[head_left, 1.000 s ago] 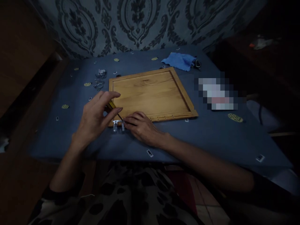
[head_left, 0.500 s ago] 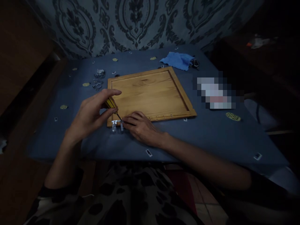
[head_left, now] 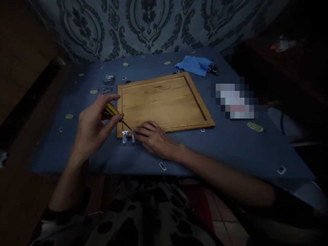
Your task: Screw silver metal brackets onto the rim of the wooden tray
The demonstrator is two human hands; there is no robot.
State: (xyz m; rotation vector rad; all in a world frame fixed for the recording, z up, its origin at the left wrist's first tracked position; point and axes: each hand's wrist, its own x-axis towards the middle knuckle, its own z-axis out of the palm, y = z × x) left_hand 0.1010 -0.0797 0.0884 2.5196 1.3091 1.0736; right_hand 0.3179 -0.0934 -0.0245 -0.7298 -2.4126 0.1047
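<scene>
A yellow-handled screwdriver (head_left: 112,109) is pinched loosely between the thumb and fingers of my left hand (head_left: 92,124). Its dark shaft slants down to the right, the tip meeting the right end of a shiny metal hinge (head_left: 128,134). That hinge sits on the near left corner of a framed wooden panel (head_left: 159,99), its two arms hanging over the near edge. My right hand (head_left: 156,139) lies on the panel's near edge, fingers closed together, with the fingertips pressed at the hinge's right end. Whatever lies under those fingertips is hidden.
More metal hinge parts (head_left: 109,80) lie beyond my left hand on the blue tablecloth (head_left: 220,153). A blue cloth (head_left: 194,65) is crumpled at the far right, with a dark object beside it. A blurred-out pale item (head_left: 235,102) lies right of the panel. A patterned curtain hangs behind.
My left hand has shifted left and turned, so the screwdriver leans lower while its tip stays at the hinge. My right hand and the panel have hardly moved.
</scene>
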